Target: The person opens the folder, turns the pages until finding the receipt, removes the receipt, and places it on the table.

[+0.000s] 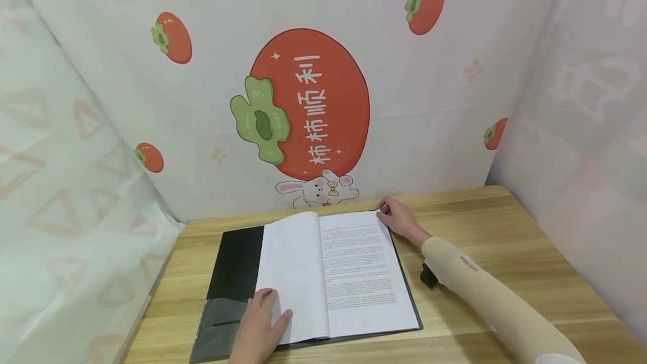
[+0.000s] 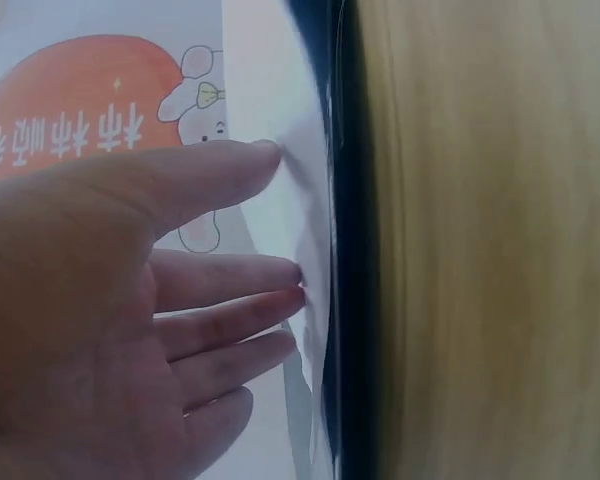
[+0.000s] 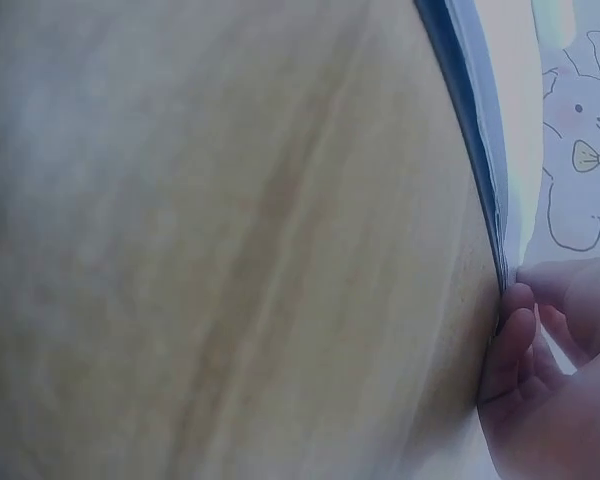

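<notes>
An open black folder (image 1: pixel 237 263) lies on the table with white paper sheets in it. Its left-hand page (image 1: pixel 290 263) is blank and curves up toward the fold, while the right-hand page (image 1: pixel 356 274) bears printed text. My left hand (image 1: pixel 259 324) rests at the lower left of the blank page; in the left wrist view its fingers (image 2: pixel 230 280) are extended, tips at the paper. At the far right corner of the printed page, my right hand (image 1: pixel 399 218) pinches the page corner between thumb and fingers, as the right wrist view shows close up (image 3: pixel 555 350).
The wooden table (image 1: pixel 475 223) extends right of the folder. A small black object (image 1: pixel 428 275) shows beside the right sleeve (image 1: pixel 485 285). Behind the table hangs a white cloth (image 1: pixel 212 100) with red persimmon prints and a rabbit; more cloth hangs on both sides.
</notes>
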A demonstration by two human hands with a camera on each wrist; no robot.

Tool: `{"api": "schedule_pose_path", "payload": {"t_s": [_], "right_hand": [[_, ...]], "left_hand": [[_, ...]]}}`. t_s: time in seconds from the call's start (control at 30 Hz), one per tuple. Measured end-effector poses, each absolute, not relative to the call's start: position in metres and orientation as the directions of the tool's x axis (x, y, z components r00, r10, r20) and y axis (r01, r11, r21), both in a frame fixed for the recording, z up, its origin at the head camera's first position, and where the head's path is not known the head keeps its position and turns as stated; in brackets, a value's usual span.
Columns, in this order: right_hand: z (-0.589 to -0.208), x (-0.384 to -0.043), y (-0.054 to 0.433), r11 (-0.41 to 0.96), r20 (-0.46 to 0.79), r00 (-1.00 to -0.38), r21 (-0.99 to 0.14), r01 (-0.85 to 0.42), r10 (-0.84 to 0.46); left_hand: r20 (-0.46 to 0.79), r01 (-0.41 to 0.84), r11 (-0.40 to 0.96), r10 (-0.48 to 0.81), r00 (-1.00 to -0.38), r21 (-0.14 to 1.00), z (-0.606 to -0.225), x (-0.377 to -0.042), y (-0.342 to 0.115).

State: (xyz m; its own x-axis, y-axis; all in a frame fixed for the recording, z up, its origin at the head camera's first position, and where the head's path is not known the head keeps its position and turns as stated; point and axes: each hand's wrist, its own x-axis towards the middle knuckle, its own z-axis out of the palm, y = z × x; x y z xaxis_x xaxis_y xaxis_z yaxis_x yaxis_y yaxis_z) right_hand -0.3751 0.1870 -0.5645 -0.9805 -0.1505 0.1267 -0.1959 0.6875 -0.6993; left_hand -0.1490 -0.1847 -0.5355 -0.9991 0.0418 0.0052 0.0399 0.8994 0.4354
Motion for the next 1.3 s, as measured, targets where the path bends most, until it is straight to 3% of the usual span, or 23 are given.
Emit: {"api": "schedule_pose_path", "payload": {"t_s": [0.57,1.07,1.3], "right_hand": [[-0.550,-0.373,0.180,0.564,0.115,-0.986,-0.809,-0.165,-0.124],[-0.505,-0.368,0.157,0.364,-0.041,-0.973,-0.930,-0.046,-0.226],[-0.490,-0.366,0.134,0.314,-0.087,-0.958,-0.950,-0.003,-0.272]], "left_hand": [[0.249,0.259,0.893,0.174,-0.953,0.368,-0.518,-0.150,-0.144],[0.409,0.599,0.767,0.482,-0.775,0.229,-0.508,-0.165,-0.097],[0.466,0.688,0.711,0.563,-0.682,0.148,-0.507,-0.172,-0.080]]}}
